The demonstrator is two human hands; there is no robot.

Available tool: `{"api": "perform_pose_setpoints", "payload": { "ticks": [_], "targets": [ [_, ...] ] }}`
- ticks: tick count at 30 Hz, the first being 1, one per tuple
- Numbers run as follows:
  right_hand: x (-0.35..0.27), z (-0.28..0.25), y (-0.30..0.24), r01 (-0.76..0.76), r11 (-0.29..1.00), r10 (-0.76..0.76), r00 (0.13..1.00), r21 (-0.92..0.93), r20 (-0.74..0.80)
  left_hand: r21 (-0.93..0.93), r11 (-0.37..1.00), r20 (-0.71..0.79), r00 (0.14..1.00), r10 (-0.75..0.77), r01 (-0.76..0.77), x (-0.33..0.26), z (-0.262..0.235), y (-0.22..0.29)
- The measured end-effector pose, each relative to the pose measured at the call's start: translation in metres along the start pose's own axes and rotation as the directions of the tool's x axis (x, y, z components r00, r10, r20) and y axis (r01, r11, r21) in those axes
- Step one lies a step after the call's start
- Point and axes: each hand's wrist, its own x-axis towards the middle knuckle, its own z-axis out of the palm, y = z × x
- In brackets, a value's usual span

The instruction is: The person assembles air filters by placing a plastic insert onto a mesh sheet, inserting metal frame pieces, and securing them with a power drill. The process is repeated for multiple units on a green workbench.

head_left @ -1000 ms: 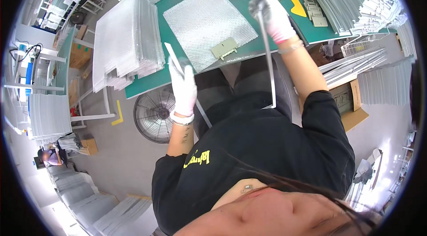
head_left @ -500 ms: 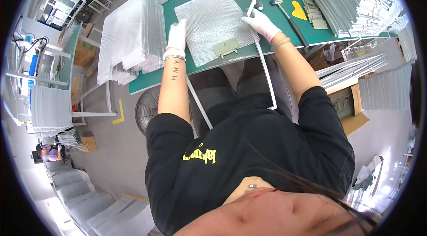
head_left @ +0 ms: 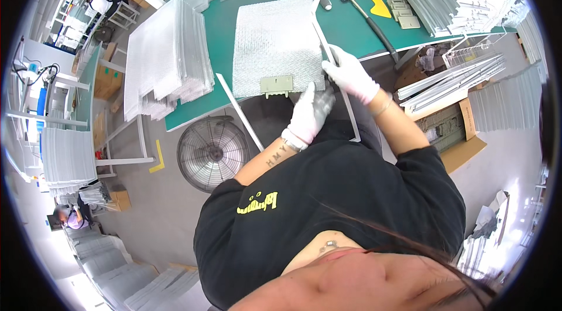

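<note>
At the tabletop's front edge, the mesh sheet now lies squarer, seemingly easier to line up, my left hand by its near-right corner, grip unclear, my right hand holding a white strip.

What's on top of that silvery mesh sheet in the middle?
A grey-green plate lies at the near edge of the mesh sheet. The patch beneath the plate is covered and can't be seen.

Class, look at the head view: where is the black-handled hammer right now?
In the head view, the hammer lies on the right part of the green table, beside the yellow scraper and beyond the person's right hand.
</note>
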Motion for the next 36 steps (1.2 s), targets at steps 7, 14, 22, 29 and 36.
{"api": "perform_pose_setpoints", "payload": {
  "ticks": [7,14,22,29,36],
  "targets": [
    [-0.046,0.028,0.033,-0.039,0.835,0.074,0.996,0.549,-0.042,-0.008,0.974,0.227,0.948,0.223,-0.227,0.066,0.051,0.038],
    [-0.035,0.016,0.031,-0.109,0.621,0.081,0.994,0.776,0.075,-0.022,0.947,0.160,0.934,0.320,-0.320,0.104,0.061,0.043],
    [-0.052,0.025,0.023,-0.161,0.789,0.178,0.984,0.593,0.031,0.081,0.909,0.117,0.910,0.398,-0.408,0.113,0.066,0.042],
    [-0.004,-0.005,-0.001,-0.157,0.898,0.132,0.987,0.412,0.089,0.039,0.965,0.136,0.958,0.254,-0.261,0.106,0.052,0.041],
    [0.086,-0.022,0.033,-0.182,0.902,0.144,0.982,0.392,0.124,0.773,0.136,0.548,0.761,0.346,-0.619,-0.028,0.057,0.066]
  ]
}}
